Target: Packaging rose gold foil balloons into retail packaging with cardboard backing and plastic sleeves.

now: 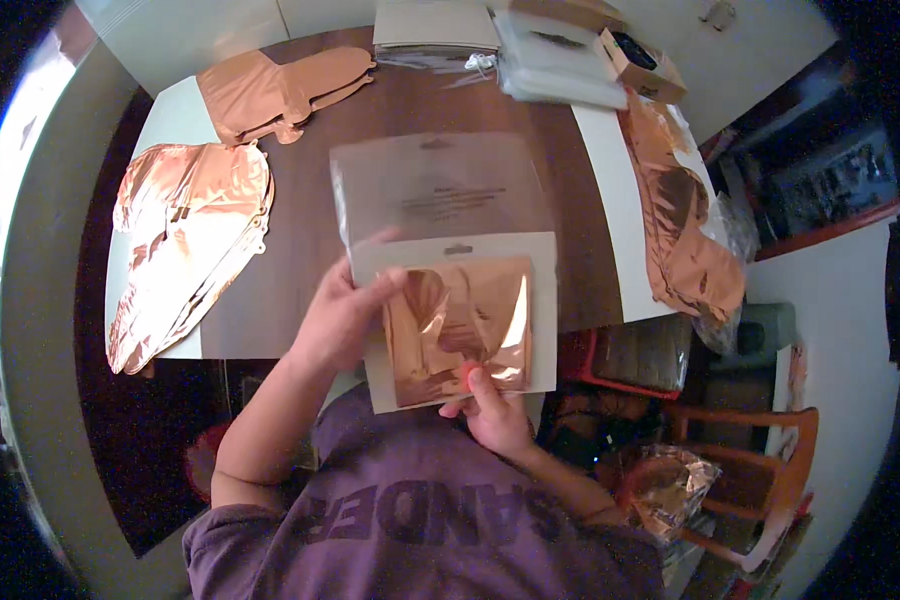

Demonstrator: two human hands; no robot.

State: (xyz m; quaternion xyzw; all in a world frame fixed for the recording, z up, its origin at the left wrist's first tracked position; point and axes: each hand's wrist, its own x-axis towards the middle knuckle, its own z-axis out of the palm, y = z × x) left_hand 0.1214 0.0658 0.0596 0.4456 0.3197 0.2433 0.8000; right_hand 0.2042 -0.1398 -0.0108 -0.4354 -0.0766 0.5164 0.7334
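A white card (375, 350) with a hang hole carries a folded rose-gold foil balloon (510, 310), held in front of my body over the table's near edge. A clear plastic bag (370, 190) with dark print reaches beyond the card's far edge. How far the card lies inside the bag I cannot tell. My left hand (340, 315) grips card and bag at their left side, thumb on top. Closed on the card's lower edge is my right hand (498, 418), its thumb over the foil. A small reddish spot shows beside that thumb.
Flat rose-gold foil balloons lie in stacks at the far left (255, 90), left (185, 220) and right (675, 210) of the brown table (280, 330). At the back are white cards (435, 25), clear bags (555, 65) and an open box (645, 65). A wooden chair (800, 450) stands right.
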